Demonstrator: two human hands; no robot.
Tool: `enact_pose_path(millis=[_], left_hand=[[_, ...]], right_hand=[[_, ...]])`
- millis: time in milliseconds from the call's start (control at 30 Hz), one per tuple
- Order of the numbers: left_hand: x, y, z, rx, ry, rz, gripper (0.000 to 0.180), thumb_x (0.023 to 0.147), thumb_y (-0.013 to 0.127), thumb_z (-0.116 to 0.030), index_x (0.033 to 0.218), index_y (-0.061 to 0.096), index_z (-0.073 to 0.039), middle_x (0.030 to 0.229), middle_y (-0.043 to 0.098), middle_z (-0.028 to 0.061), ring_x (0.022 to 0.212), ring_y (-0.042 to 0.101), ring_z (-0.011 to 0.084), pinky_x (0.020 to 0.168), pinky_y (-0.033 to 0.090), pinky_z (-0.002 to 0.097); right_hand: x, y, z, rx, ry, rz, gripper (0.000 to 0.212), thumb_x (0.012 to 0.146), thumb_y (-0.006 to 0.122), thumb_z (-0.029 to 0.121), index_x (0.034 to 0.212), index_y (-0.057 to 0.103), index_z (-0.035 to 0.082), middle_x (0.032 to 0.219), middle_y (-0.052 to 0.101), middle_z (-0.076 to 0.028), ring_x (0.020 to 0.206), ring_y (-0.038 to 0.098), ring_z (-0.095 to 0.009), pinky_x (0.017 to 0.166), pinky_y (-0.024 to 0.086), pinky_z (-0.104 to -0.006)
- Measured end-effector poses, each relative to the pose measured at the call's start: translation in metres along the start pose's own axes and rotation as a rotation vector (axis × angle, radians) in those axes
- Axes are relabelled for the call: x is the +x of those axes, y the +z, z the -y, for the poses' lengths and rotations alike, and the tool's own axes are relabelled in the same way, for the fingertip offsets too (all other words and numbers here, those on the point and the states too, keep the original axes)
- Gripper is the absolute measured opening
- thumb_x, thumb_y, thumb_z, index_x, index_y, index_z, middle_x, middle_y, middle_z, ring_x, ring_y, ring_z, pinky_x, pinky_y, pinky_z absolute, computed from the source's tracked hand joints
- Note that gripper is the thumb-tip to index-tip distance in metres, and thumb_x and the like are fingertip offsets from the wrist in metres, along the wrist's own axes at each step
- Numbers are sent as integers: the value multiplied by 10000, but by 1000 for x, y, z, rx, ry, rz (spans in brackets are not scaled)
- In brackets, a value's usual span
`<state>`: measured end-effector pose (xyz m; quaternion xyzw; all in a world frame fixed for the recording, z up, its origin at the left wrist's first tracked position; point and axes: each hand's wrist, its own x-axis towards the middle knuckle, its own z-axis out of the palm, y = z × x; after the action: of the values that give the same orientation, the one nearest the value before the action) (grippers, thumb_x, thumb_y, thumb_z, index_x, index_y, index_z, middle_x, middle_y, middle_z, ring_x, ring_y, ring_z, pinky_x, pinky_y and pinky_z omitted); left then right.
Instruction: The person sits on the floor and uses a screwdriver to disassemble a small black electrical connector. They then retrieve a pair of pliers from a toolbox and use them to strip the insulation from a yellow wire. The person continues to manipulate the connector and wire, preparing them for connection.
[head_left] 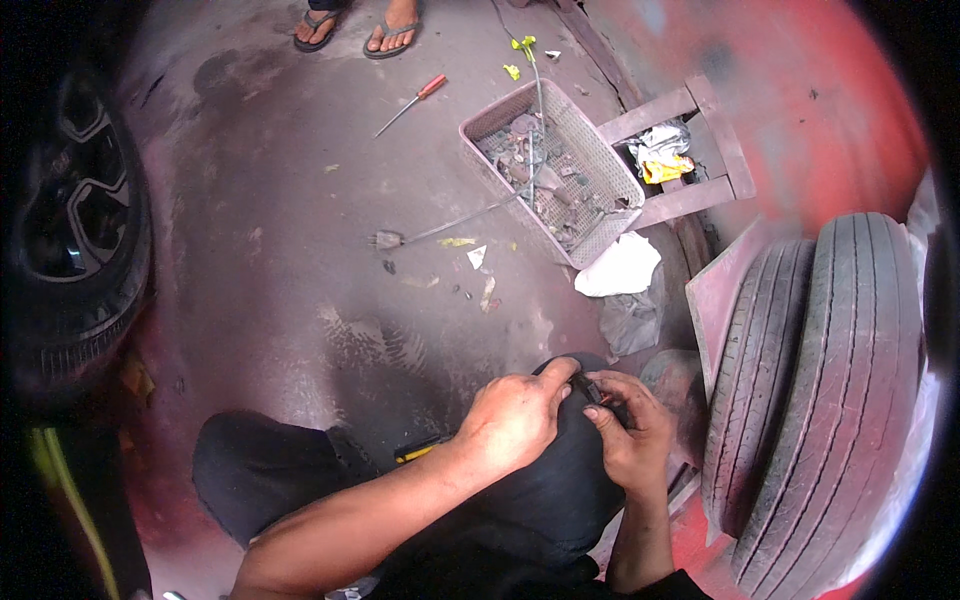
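Note:
Above my right knee, both hands come together at a small dark part [603,396] with a bit of orange-red on it; its kind I cannot make out. My right hand [640,432] is closed round it, thumb on the near side. My left hand [517,415] is closed too, with thumb and index finger pinched at the part's left end. Its other fingers are curled under, and what the fingertips touch is partly hidden. Below my left wrist, a yellow-and-black tool [418,450] shows against my dark trousers, mostly covered by the forearm.
A plastic basket [487,176] of dirty scraps stands ahead, a cable with a plug [385,239] trailing across it. Beyond lies a red-handled screwdriver [432,87], near another person's sandalled feet [390,38]. Tyres [835,400] stand close at right; a car wheel [85,220] is at left.

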<state>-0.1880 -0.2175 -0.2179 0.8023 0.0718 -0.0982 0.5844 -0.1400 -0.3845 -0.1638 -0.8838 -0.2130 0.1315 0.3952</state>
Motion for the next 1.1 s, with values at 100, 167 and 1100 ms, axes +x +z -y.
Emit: enact_pose_path(millis=[100,167,1100], left_hand=[[-1,2,-4,-16,-4,1,242,952,563,-139,1186,565,-79,863,673,228,831,657,426,698,537,502],[-5,8,-10,-109,-76,-66,241,953,568,-128,1186,573,-68,859,682,216,827,678,403,702,543,470],[-18,-37,-1,97,187,-145,260,911,593,-73,1162,611,-9,959,673,236,924,658,402,783,539,446]], right_hand=[[-6,0,0,127,150,-52,272,811,699,-26,1078,651,-13,1081,685,-143,969,674,-238,831,527,-311],[-7,4,-2,130,133,-60,259,821,688,-25,1077,650,-11,1083,683,-144,971,673,-228,835,527,-316],[-12,8,-15,559,137,-140,322,931,627,38,1232,519,-1,1167,618,-128,1080,589,-196,936,466,-317]])
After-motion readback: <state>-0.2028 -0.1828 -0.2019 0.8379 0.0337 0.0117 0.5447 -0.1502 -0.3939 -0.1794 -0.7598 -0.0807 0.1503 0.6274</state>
